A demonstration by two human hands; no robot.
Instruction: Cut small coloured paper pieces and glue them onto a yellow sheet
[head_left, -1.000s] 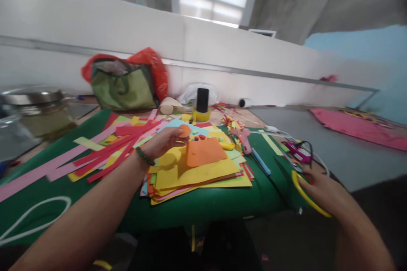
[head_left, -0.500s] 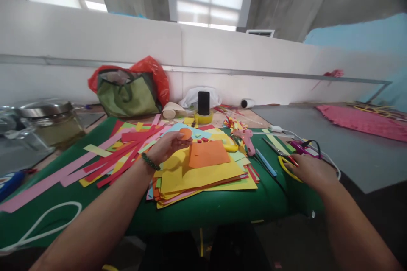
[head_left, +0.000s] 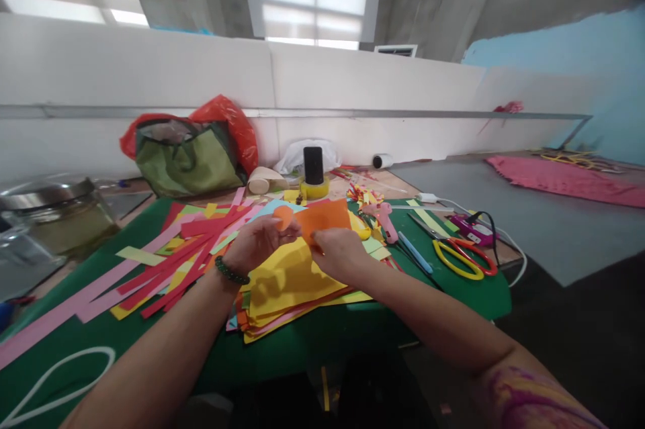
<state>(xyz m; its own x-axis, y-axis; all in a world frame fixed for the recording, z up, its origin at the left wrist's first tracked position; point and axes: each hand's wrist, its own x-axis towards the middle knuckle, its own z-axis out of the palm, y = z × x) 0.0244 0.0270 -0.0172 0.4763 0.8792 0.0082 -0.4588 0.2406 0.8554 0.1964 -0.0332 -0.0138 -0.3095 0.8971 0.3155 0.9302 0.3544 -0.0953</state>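
Between the fingertips of my left hand (head_left: 256,242) is a small round orange paper piece (head_left: 283,217), held up over the paper stack. My right hand (head_left: 340,253) grips the near edge of an orange paper sheet (head_left: 327,216), which is lifted and tilted above the yellow paper sheets (head_left: 287,281). The two hands are close together, the sheet's left side near my left fingertips. Scissors with yellow and red handles (head_left: 461,258) lie on the green mat to the right, apart from both hands.
Paper strips (head_left: 176,261) fan out on the left. A pink glue gun (head_left: 387,222) and a light blue pen-like tool (head_left: 416,252) lie right of the stack. Behind stand a phone (head_left: 313,166) on yellow tape (head_left: 315,189) and a green bag (head_left: 189,164). A white cord (head_left: 519,258) curves at right.
My right hand has let go of the scissors, moved left and picked up the orange sheet from the stack. My left hand still holds the round orange piece.
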